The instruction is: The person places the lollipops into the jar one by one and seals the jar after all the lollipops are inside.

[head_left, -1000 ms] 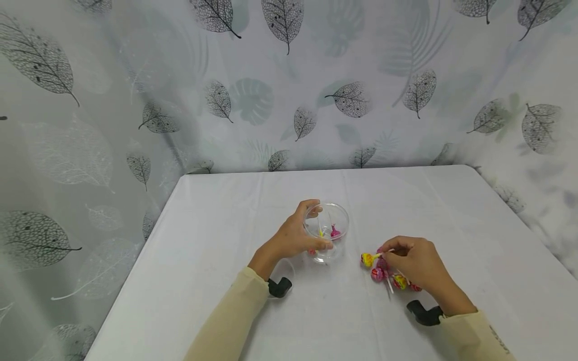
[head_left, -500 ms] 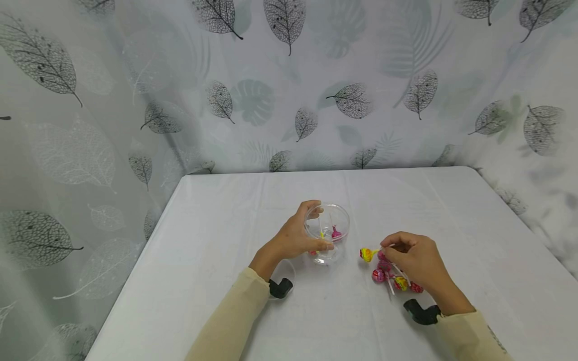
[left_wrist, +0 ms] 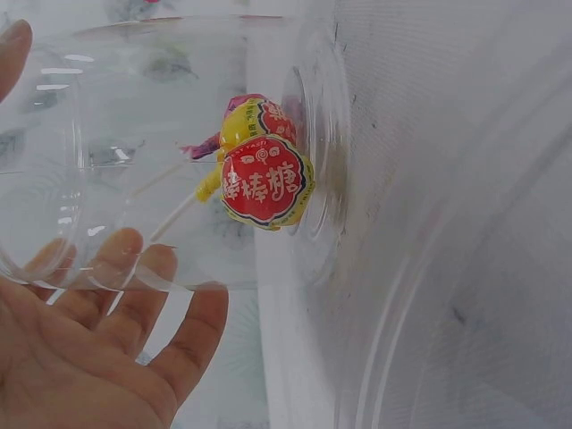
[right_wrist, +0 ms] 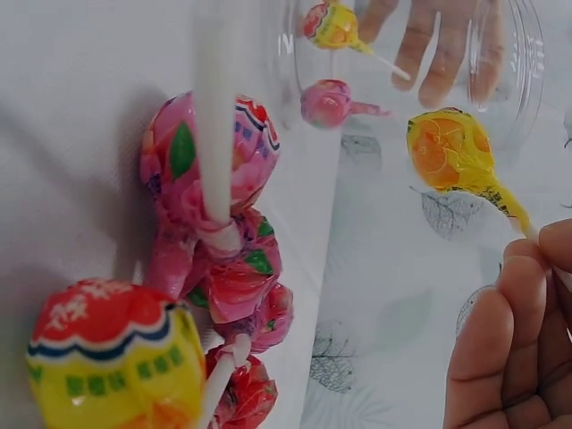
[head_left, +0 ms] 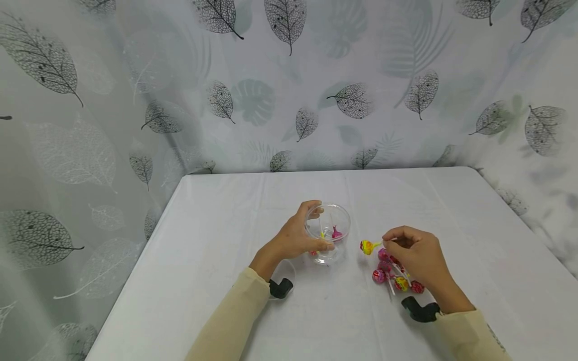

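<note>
Checked at right-hand grip (head_left: 415, 253): pinching the stick of a yellow lollipop (head_left: 367, 246), clear of the tabletop (head_left: 221, 225). Noted long axis running left from the pinch, candy head toward the clear jar (head_left: 344, 235), dipping a little below the stick. Located right of the jar, apart from its wall; cannot tell height against the rim. Found left-hand grip (head_left: 295, 235) nearer the jar, wrapped round its wall, mouth up. Recorded lollipops at the jar's bottom (left_wrist: 268, 183); also a loose pile (head_left: 378, 276) just below the right-hand grip.
</note>
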`<state>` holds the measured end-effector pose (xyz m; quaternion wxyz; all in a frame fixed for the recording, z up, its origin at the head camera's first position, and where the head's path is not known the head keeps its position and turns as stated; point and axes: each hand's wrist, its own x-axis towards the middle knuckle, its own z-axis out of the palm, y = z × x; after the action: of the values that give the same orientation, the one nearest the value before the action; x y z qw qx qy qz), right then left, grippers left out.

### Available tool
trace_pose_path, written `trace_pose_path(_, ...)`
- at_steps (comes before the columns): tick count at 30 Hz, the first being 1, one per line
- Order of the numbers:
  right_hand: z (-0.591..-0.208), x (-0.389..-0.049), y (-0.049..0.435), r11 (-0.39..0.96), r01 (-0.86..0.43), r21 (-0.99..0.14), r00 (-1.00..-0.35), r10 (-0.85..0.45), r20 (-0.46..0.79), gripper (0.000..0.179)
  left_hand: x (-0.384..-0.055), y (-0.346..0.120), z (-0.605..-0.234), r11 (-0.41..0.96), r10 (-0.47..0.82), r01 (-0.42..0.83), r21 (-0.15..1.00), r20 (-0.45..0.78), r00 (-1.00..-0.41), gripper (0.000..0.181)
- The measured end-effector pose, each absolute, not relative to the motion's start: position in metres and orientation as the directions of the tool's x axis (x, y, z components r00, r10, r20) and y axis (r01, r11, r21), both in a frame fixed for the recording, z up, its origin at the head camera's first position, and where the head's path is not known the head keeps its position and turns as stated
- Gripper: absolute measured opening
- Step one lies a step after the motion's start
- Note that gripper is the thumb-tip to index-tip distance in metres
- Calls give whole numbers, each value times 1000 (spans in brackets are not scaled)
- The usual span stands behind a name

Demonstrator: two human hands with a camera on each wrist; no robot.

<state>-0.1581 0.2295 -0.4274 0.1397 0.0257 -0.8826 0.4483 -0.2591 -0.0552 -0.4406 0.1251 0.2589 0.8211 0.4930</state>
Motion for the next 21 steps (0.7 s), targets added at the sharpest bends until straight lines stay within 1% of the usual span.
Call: trace_pose_path(21, -413, -161, 225, 568, -166, -806, -948, 134, 289, 7, -259, -55, -441, 385, 543, 296, 874, 45, -838, 105)
